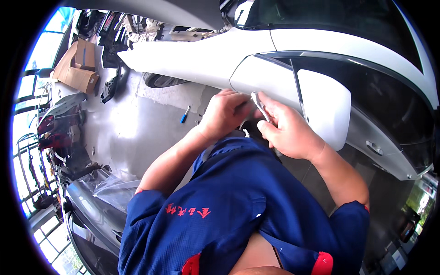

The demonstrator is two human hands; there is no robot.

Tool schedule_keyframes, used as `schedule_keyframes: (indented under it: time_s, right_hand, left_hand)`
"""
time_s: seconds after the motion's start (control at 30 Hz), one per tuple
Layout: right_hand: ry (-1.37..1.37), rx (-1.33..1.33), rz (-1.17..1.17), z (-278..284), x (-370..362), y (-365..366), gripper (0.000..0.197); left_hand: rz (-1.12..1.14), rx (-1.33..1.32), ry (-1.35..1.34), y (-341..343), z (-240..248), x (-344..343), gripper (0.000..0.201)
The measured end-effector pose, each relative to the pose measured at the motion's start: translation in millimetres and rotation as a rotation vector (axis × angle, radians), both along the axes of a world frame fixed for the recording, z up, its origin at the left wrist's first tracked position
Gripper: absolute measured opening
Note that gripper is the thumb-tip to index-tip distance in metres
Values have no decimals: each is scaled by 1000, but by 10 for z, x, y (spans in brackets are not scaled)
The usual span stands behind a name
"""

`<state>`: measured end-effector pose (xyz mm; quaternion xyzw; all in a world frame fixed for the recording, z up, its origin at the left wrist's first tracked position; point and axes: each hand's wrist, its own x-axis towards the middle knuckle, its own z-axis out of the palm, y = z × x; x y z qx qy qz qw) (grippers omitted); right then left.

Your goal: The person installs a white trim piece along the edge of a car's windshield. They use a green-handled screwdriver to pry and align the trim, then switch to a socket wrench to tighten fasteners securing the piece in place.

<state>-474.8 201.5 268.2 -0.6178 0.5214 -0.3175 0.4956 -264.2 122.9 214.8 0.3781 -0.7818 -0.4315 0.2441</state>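
In front of the white car's side, both of my hands are raised close together. My right hand [293,133] is wrapped round a slim silver metal tool with a rounded head [259,104], its head pointing up between the hands. Just left of that head, my left hand [226,113] has its fingers curled inward; the fingertips are partly hidden and slightly blurred, and what they grip does not show. Beyond the hands is the white front fender [201,59] and the front edge of the car door [266,78]. A white side mirror [323,105] sticks out to the right.
A blue-handled screwdriver [184,115] lies on the grey floor, with a tyre [162,80] by the fender. Cardboard boxes [78,68] and dark car parts [112,82] stand at the far left. Plastic sheeting [114,190] lies near a dark grey car [94,215] at lower left.
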Motion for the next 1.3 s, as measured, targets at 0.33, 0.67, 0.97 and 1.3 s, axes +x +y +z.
schedule_keyframes:
  time_s: [0.33, 0.67, 0.97, 1.3]
  right_hand:
    - [-165, 437, -209, 284, -510, -47, 53]
    - [452, -352, -365, 331, -791, -902, 31]
    - [661, -258, -359, 572, -1167, -2168, 32]
    - [700, -110, -124, 492, -1471, -3018, 33]
  left_hand:
    - [47, 10, 48, -338, -75, -486, 15]
    - [-162, 299, 431, -1473, -165, -821, 26]
    - [-275, -410, -321, -3212, -766, -843, 26]
    - [-623, -184, -208, -3678, -747, -935, 11]
